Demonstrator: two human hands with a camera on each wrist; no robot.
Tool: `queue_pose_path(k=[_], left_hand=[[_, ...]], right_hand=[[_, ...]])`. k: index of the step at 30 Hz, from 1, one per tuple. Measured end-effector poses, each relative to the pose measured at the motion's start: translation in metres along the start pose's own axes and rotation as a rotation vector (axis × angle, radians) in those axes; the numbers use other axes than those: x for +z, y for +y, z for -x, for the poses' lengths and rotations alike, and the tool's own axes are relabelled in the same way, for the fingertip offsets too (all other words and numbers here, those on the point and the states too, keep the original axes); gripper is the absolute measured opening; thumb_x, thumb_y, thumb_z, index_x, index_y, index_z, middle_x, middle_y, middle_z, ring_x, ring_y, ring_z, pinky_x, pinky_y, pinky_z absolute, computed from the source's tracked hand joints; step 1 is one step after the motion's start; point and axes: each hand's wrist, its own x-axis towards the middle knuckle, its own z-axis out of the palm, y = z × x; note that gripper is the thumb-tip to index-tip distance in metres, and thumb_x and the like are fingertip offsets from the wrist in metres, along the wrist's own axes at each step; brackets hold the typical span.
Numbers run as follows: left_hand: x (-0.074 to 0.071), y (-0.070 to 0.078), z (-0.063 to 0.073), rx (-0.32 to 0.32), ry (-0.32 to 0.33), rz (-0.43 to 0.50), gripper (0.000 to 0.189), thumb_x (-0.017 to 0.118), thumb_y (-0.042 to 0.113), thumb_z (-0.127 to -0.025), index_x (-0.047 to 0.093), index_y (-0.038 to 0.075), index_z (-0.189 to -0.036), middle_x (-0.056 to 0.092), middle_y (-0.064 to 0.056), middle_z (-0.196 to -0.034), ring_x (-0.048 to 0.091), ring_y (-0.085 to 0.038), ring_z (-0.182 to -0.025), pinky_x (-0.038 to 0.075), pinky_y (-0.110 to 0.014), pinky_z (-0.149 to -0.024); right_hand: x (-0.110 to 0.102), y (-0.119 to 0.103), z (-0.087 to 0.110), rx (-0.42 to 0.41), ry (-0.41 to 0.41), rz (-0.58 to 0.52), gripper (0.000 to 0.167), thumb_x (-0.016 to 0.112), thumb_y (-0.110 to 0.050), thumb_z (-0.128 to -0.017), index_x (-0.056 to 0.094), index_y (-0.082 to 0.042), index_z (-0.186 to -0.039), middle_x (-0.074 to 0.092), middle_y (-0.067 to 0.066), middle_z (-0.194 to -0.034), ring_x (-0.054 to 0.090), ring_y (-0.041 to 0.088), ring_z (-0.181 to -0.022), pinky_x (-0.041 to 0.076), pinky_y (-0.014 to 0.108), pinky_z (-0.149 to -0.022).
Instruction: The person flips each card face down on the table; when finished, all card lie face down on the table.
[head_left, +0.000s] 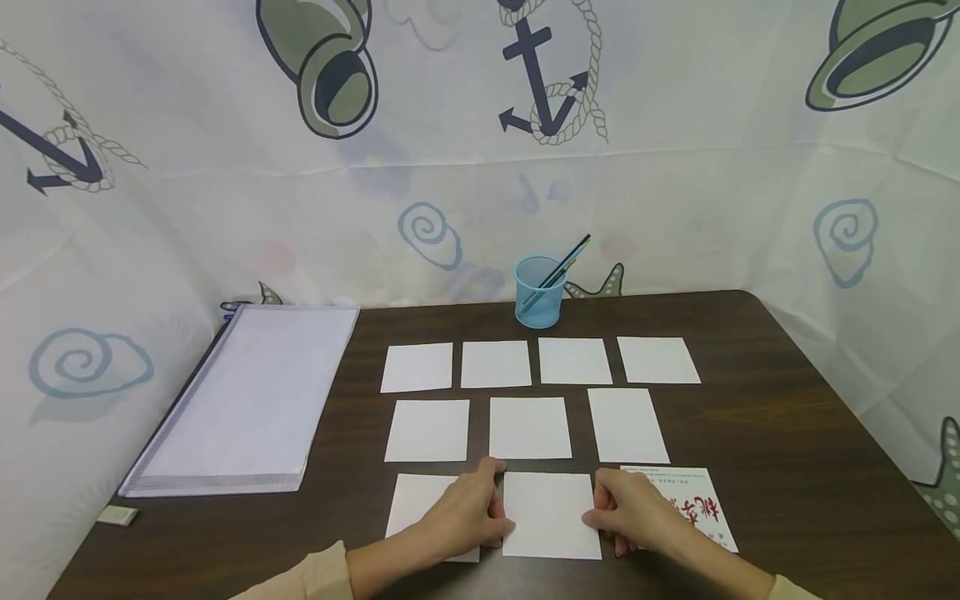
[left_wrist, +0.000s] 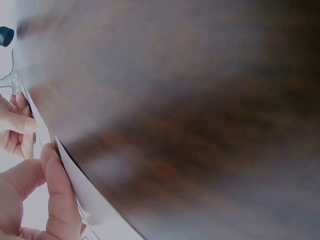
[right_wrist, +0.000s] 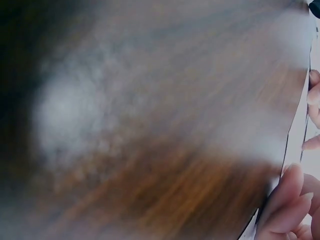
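A white square card (head_left: 551,517) lies between the two hands in the front row. At its left edge, my left hand (head_left: 468,512) pinches with a bent thumb and fingers. The right hand (head_left: 637,510) grips the opposite edge, its thumb tip just over the card. Under the left hand and wrist, another white card (head_left: 411,497) is partly covered. Beside the right hand lies a card with red characters and small print (head_left: 693,500), its left part hidden by that hand. In the left wrist view, fingers (left_wrist: 60,195) meet at the card's edge.
Two rows of blank white cards (head_left: 427,431) lie farther back on the dark wooden table (head_left: 795,467). A blue cup (head_left: 536,292) with several thin pens stands at the back edge. On the left rests a large white pad (head_left: 247,392), with a small pale block (head_left: 117,515) near its corner.
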Motion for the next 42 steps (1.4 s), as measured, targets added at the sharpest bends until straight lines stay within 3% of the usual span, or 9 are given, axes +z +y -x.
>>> queue_pose_path(k=[7, 13, 19, 26, 35, 42], left_hand=[[-0.003, 0.002, -0.002, 0.010, -0.038, -0.019, 0.062, 0.074, 0.004, -0.076, 0.040, -0.005, -0.126, 0.056, 0.012, -0.062, 0.053, 0.004, -0.048, 0.041, -0.016, -0.046], [-0.003, 0.020, -0.020, 0.084, -0.042, -0.041, 0.057, 0.076, 0.015, -0.078, 0.047, 0.000, -0.125, 0.058, 0.012, -0.065, 0.053, 0.005, -0.050, 0.044, -0.016, -0.049], [0.024, 0.042, -0.050, 0.130, -0.080, -0.028, 0.055, 0.077, 0.021, -0.078, 0.051, 0.003, -0.123, 0.060, 0.012, -0.073, 0.052, 0.007, -0.057, 0.043, -0.013, -0.053], [0.052, 0.058, -0.071, 0.189, -0.083, -0.136, 0.056, 0.078, 0.024, -0.077, 0.053, 0.001, -0.121, 0.061, 0.011, -0.070, 0.046, 0.006, -0.054, 0.039, -0.011, -0.053], [0.073, 0.071, -0.085, 0.125, -0.079, -0.238, 0.062, 0.078, 0.030, -0.077, 0.049, 0.004, -0.124, 0.055, 0.016, -0.062, 0.045, 0.006, -0.050, 0.036, -0.010, -0.048], [0.080, 0.079, -0.090, 0.076, -0.086, -0.325, 0.060, 0.079, 0.029, -0.076, 0.048, 0.006, -0.121, 0.051, 0.014, -0.054, 0.045, 0.003, -0.044, 0.035, -0.013, -0.045]], right_hand=[[-0.008, 0.000, -0.004, -0.019, 0.004, 0.004, 0.025, 0.071, -0.014, -0.082, 0.049, -0.009, -0.072, 0.052, -0.003, -0.051, 0.052, 0.005, -0.035, 0.040, 0.022, -0.033], [-0.048, 0.009, -0.004, -0.001, 0.110, 0.016, 0.021, 0.071, -0.015, -0.082, 0.053, -0.006, -0.079, 0.052, -0.001, -0.059, 0.053, 0.009, -0.044, 0.044, 0.023, -0.040], [-0.078, 0.032, 0.009, 0.003, 0.190, 0.158, 0.020, 0.075, -0.012, -0.077, 0.058, -0.007, -0.085, 0.049, -0.004, -0.068, 0.045, 0.003, -0.058, 0.039, 0.020, -0.051], [-0.097, 0.056, 0.023, 0.020, 0.148, 0.239, 0.031, 0.078, -0.017, -0.074, 0.058, -0.006, -0.096, 0.049, -0.001, -0.079, 0.043, 0.003, -0.068, 0.039, 0.021, -0.058], [-0.109, 0.072, 0.036, 0.040, 0.113, 0.352, 0.043, 0.082, -0.023, -0.068, 0.058, -0.005, -0.099, 0.053, 0.001, -0.085, 0.050, 0.009, -0.075, 0.046, 0.024, -0.063], [-0.107, 0.074, 0.039, 0.071, 0.117, 0.393, 0.047, 0.084, -0.023, -0.065, 0.058, -0.005, -0.099, 0.053, 0.003, -0.088, 0.049, 0.015, -0.080, 0.045, 0.026, -0.063]])
